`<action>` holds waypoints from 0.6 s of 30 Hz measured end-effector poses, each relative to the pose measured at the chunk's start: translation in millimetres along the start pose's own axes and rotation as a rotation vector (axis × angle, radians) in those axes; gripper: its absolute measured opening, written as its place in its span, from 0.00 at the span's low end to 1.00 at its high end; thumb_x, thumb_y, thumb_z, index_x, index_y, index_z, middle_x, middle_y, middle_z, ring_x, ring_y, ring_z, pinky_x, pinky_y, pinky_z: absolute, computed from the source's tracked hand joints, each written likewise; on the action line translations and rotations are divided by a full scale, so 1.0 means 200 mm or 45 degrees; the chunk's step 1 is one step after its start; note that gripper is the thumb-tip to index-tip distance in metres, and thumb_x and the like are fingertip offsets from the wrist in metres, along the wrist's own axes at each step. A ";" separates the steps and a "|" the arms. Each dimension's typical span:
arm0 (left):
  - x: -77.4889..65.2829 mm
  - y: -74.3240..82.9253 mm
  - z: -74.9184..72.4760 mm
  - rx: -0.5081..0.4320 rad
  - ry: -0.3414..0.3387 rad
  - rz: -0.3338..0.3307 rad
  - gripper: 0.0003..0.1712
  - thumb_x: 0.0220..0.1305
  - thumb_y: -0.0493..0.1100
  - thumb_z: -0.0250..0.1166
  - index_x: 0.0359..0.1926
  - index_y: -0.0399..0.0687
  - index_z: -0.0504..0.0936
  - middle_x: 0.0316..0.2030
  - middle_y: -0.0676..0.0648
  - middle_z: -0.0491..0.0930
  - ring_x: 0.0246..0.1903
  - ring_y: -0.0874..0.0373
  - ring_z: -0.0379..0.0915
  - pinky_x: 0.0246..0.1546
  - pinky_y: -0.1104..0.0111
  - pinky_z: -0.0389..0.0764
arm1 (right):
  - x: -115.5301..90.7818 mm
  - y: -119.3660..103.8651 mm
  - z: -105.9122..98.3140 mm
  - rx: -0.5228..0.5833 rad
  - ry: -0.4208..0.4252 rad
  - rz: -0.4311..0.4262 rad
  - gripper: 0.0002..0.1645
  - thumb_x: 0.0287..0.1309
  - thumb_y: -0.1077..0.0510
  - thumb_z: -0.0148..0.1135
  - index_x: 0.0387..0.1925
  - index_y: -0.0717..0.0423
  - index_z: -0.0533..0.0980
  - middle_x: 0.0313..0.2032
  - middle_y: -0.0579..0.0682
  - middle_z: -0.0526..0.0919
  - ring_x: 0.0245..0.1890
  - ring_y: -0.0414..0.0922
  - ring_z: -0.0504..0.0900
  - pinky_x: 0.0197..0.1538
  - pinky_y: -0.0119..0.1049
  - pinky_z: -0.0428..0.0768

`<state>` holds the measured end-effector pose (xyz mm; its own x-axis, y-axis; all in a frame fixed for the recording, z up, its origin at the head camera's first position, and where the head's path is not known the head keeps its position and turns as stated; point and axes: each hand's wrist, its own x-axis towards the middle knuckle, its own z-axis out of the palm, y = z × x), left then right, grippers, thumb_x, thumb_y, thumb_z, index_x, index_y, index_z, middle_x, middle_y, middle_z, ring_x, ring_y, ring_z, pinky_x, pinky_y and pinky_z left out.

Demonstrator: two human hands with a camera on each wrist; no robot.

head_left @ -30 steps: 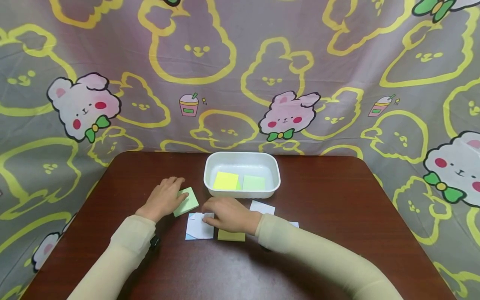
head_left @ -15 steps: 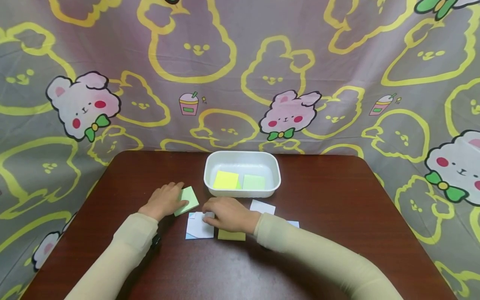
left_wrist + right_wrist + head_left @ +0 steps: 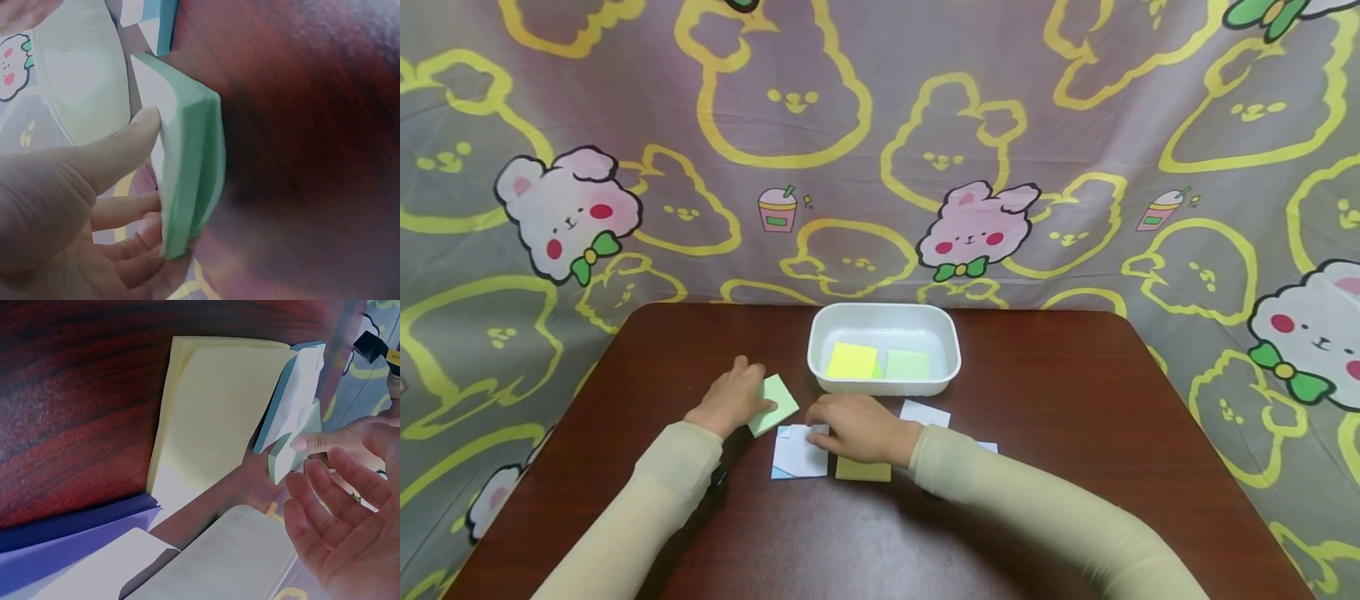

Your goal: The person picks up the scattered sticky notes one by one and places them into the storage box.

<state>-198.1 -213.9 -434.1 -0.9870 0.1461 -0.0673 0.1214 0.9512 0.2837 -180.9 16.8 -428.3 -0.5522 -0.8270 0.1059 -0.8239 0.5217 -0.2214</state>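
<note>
1. Light-green pad [image 3: 784, 398] sits at an angle, left of the white tray [image 3: 883, 388]; the left hand [image 3: 730, 398] pinches it, thumb on its pale face and fingers at another edge, probably to keep the loose leaves together.
2. Above the yellow pad [image 3: 862, 472], the right hand [image 3: 857, 429] hangs loosely bent and grips nothing, thumb towards the blue-edged white pad [image 3: 797, 457]; whether a fingertip touches paper I cannot tell; the hands are apart.
3. White tray stands behind the row, presumably for easy reach; in it, a bright-yellow pad [image 3: 852, 361] and a mint pad [image 3: 908, 365] lie side by side.
4. Matte, square paper throughout; the light-green pad's leaves splay along one side; the tray is smooth, round-cornered, likely plastic; the table [image 3: 865, 542] is glossy, reddish-brown, finely grained.
</note>
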 end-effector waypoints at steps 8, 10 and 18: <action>0.00 0.01 -0.03 0.043 0.037 0.010 0.22 0.51 0.47 0.79 0.37 0.34 0.81 0.32 0.39 0.76 0.30 0.48 0.73 0.37 0.52 0.72 | 0.00 0.00 -0.02 0.005 -0.012 -0.004 0.13 0.70 0.49 0.60 0.47 0.51 0.83 0.41 0.44 0.87 0.41 0.38 0.83 0.46 0.31 0.81; -0.01 0.02 -0.04 0.063 0.033 0.017 0.19 0.53 0.46 0.78 0.35 0.37 0.81 0.29 0.41 0.78 0.29 0.48 0.73 0.37 0.53 0.70 | 0.00 0.00 -0.02 0.003 -0.017 -0.007 0.13 0.70 0.49 0.60 0.48 0.51 0.83 0.42 0.44 0.87 0.41 0.37 0.83 0.47 0.31 0.81; -0.02 0.03 -0.09 0.095 0.095 0.115 0.05 0.69 0.37 0.62 0.36 0.39 0.80 0.26 0.42 0.81 0.30 0.45 0.79 0.36 0.52 0.71 | 0.00 0.01 -0.04 -0.021 -0.019 -0.004 0.14 0.70 0.48 0.60 0.48 0.50 0.83 0.43 0.43 0.87 0.44 0.38 0.84 0.50 0.32 0.81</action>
<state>-194.6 -213.8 -415.4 -0.9764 0.2143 0.0275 0.2151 0.9530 0.2135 -184.6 19.0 -422.0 -0.5477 -0.8316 0.0923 -0.8276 0.5223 -0.2053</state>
